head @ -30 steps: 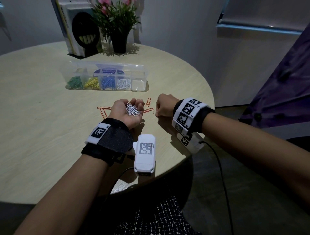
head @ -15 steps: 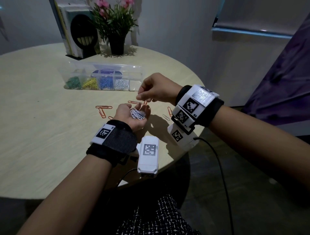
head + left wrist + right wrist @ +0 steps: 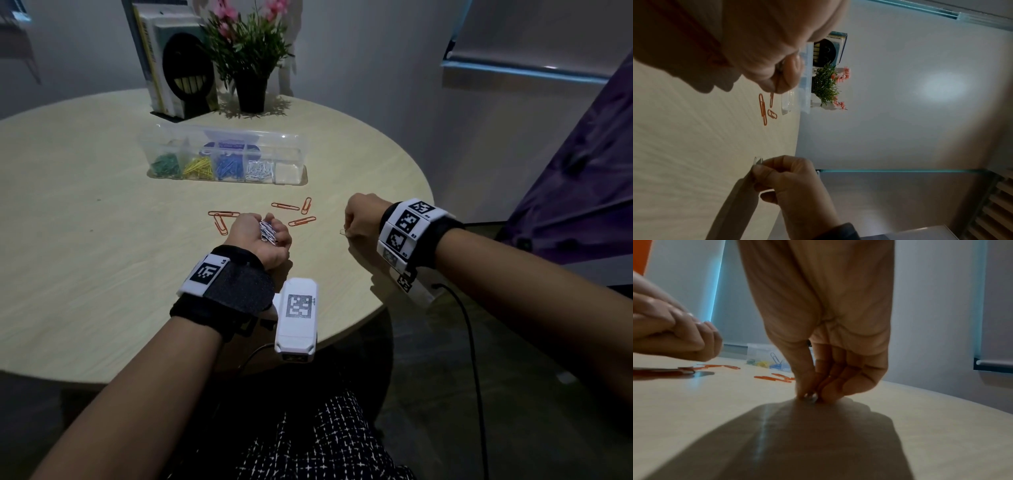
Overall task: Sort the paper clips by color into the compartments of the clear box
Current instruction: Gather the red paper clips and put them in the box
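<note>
Half a second ago our right hand (image 3: 361, 216) hung above the left palm; now it is down near the table's (image 3: 85, 260) right rim, thumb and fingertips pinching a silver clip (image 3: 343, 232) on the wood; our left hand (image 3: 260, 236) cups a bunch of silver clips (image 3: 267, 231), fingers curled; orange clips (image 3: 301, 221) lie around it; bare tabletop separates them from the clear box (image 3: 291, 150), whose rightmost compartment holds nothing.

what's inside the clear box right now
The clear plastic box holds green, yellow, blue and white paper clips, one colour per compartment. The rightmost compartment looks empty. Clips buried under each pile cannot be seen.
</note>
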Action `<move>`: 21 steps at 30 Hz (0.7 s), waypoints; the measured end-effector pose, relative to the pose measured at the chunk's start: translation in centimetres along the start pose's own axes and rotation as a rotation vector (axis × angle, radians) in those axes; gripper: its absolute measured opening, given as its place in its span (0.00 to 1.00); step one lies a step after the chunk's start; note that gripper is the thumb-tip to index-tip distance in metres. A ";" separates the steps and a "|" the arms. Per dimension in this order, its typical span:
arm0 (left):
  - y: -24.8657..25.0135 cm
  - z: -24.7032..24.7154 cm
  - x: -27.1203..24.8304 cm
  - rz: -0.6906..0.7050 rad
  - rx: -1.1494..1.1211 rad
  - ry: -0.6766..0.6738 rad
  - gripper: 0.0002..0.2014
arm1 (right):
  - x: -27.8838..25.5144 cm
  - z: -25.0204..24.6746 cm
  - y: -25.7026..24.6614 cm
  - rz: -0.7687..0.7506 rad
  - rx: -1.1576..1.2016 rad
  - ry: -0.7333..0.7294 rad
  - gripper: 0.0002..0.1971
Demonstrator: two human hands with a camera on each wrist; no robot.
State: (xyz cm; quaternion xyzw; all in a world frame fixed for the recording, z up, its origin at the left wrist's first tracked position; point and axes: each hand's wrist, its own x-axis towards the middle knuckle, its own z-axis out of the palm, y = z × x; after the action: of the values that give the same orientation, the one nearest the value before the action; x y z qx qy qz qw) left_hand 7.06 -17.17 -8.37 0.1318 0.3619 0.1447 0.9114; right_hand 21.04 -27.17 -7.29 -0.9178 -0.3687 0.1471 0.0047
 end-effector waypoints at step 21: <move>6.0 4.7 2.3 0.268 0.271 -0.011 0.21 | 2.6 -4.8 -5.9 -0.305 0.321 0.189 0.08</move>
State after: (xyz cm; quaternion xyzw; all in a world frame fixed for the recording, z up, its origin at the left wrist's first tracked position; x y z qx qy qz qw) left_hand 10.92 -11.47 -4.42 0.3011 0.3523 0.2139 0.8599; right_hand 20.21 -20.62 -2.69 -0.8487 -0.4729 0.1151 0.2071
